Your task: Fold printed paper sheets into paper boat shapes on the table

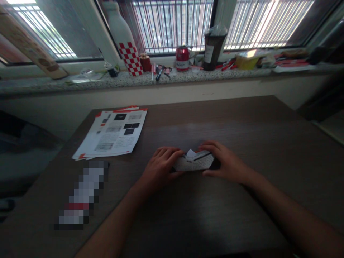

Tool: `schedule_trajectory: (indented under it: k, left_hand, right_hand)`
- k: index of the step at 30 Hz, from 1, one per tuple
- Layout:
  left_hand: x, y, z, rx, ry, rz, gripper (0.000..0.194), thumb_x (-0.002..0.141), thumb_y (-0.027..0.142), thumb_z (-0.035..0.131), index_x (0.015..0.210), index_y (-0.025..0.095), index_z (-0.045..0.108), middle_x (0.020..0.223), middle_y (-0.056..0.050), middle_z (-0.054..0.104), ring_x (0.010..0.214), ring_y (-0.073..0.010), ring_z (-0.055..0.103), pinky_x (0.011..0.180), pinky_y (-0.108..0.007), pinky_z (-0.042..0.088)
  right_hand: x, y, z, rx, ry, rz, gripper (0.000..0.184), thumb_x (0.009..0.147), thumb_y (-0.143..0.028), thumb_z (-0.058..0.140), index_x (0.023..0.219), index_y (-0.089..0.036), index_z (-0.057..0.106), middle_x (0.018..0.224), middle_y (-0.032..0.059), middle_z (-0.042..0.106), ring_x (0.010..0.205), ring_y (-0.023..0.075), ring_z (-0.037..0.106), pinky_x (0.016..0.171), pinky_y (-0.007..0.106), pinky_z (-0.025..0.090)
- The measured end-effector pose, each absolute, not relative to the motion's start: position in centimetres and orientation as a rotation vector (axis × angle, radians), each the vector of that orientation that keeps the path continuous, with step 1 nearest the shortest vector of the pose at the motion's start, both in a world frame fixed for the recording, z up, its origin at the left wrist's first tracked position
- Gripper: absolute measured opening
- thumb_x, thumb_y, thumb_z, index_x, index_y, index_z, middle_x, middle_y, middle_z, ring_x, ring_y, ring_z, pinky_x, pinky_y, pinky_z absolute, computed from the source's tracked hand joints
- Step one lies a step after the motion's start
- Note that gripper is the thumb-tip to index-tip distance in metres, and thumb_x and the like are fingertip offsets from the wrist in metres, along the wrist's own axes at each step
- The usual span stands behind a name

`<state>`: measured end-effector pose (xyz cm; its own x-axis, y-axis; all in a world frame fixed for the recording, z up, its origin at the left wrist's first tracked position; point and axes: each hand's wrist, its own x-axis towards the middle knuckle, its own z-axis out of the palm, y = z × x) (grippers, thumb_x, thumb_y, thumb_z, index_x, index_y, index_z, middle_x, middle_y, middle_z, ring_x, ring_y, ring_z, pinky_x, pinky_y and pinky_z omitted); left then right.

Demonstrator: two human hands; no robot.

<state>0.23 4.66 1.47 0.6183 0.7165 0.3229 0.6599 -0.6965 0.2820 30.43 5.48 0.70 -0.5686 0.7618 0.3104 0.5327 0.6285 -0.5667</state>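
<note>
1. Head view: at the centre is a folded piece of white paper (193, 163) printed with dark text, low and wide, with a small plain white point sticking up at the middle of its top edge. It is on or just above a dark brown wood-grain table (242, 222); which of the two, I cannot tell.

2. At the left end of the folded paper, the left hand (164, 165) grasps it, fingers over the far edge and thumb along the near edge.

3. At the right end of the folded paper, the right hand (225, 161) pinches it in the same way, fingers beyond and thumb on the near side.

4. Left of the folded paper and farther off lies a stack of white printed sheets (113, 138) with orange-red edges and black picture blocks.

5. Left of the folded paper and nearer the wearer lies a long object blurred into grey, white and red squares (82, 195); its details are hidden.

6. Well beyond the folded paper runs a speckled stone windowsill (172, 80). On it, from left to right, stand a white bottle with red checks (127, 43), a red metal can (182, 59), a dark cup with a clear top (213, 50) and a yellow container (245, 61).
</note>
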Motion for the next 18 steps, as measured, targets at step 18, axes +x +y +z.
schedule_trajectory:
  k: [18]
  left_hand:
    - [-0.31, 4.74, 1.87, 2.769, 1.177, 0.720, 0.085, 0.085, 0.031, 0.088, 0.156, 0.030, 0.041, 0.161, -0.011, 0.043, 0.149, -0.0343, 0.040, 0.129, -0.057, 0.026]
  right_hand:
    - [31.00, 5.68, 0.44, -1.191, -1.889, 0.914, 0.026, 0.095, -0.046, 0.069, 0.110, -0.024, 0.064, 0.103, 0.0072, 0.075, 0.084, 0.0232, 0.071, 0.071, 0.036, 0.058]
